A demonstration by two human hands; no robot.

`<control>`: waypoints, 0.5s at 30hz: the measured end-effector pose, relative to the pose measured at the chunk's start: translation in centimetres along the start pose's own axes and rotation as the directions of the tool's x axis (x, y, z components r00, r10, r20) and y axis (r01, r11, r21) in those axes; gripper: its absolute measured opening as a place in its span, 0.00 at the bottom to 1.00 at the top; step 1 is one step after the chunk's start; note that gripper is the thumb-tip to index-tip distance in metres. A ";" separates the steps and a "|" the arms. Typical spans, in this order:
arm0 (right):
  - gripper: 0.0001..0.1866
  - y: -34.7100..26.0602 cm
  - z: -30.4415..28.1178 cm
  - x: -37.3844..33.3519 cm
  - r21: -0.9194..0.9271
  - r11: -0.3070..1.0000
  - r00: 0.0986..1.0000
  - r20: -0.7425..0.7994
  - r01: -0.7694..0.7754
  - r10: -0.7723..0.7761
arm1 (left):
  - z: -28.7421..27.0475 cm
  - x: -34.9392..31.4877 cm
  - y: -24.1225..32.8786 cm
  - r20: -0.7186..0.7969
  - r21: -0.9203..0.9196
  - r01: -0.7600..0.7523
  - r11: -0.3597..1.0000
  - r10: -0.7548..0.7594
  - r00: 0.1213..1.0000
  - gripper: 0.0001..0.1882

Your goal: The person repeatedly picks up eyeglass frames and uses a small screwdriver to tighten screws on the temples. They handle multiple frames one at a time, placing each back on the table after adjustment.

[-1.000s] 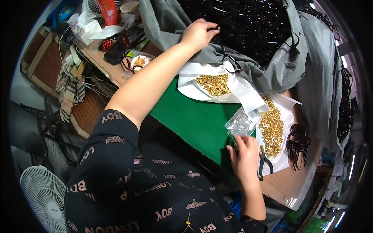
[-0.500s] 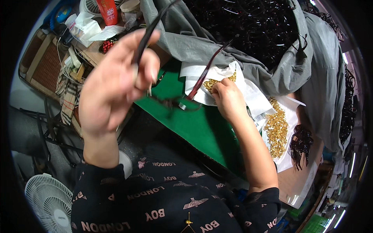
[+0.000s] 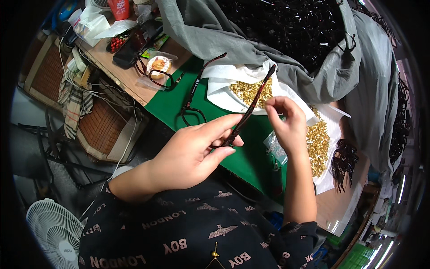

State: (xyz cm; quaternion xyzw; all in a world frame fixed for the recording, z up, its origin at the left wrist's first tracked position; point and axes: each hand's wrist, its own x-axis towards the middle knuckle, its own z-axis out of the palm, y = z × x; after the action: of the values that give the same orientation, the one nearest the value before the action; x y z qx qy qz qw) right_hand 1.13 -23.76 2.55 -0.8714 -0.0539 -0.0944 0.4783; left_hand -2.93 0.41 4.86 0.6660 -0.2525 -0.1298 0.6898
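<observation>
My left hand is closed on a dark tortoiseshell eyeglass frame, gripping it near one hinge. Both of the frame's temples point away from me, and its front is partly hidden behind my fingers. To the right, my right hand has its thumb and fingers pinched together; whatever may be between them is too small to make out. Just beyond it, small gold-coloured metal pieces lie heaped on white paper. Another heap of gold pieces spreads beside my right forearm.
A green mat covers part of the wooden table. At the left lie another eyeglass frame, a wrapped round item and a black case. A grey sack holds many dark glossy parts. A small plastic bag rests near my right wrist.
My left hand has come down and to the right, bringing the eyeglass frame in front of me. My right hand has lifted off the gold pieces and drawn back to the right, fingers pinched.
</observation>
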 end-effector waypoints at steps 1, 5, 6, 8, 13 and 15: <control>0.05 -1.2 -0.1 -1.1 0.022 1.000 0.998 0.067 0.019 -0.020 | 0.2 -0.1 -0.1 -0.010 0.037 0.028 0.999 -0.028 1.000 0.27; 0.08 -6.0 -1.5 -4.8 0.013 0.974 0.924 0.313 0.228 -0.221 | 1.4 0.3 0.0 0.075 0.188 0.067 0.980 -0.083 0.994 0.27; 0.09 -6.2 -1.6 -5.6 0.009 0.969 0.910 0.344 0.246 -0.234 | 1.9 0.4 0.0 0.110 0.219 0.062 0.974 -0.088 0.990 0.27; 0.14 -6.4 -1.7 -6.9 -0.053 0.970 0.930 0.300 0.236 -0.210 | 2.9 0.5 0.0 0.176 0.280 0.049 0.959 -0.101 0.979 0.27; 0.15 -5.1 -2.2 -8.8 0.004 0.980 0.970 0.144 0.198 -0.197 | 4.8 0.8 -0.4 0.193 0.277 0.038 0.960 -0.094 0.977 0.28; 0.15 -4.7 -2.4 -9.0 0.038 0.960 0.952 0.125 0.278 -0.281 | 5.2 0.8 -0.2 0.205 0.287 0.054 0.957 -0.116 0.972 0.28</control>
State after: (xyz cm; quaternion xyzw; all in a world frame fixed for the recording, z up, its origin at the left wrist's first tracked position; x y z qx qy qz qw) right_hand -8.82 -23.32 5.74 -0.8546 -0.2084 -0.1039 0.4641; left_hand -4.98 -4.49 4.68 0.7484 -0.3137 -0.1954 0.5507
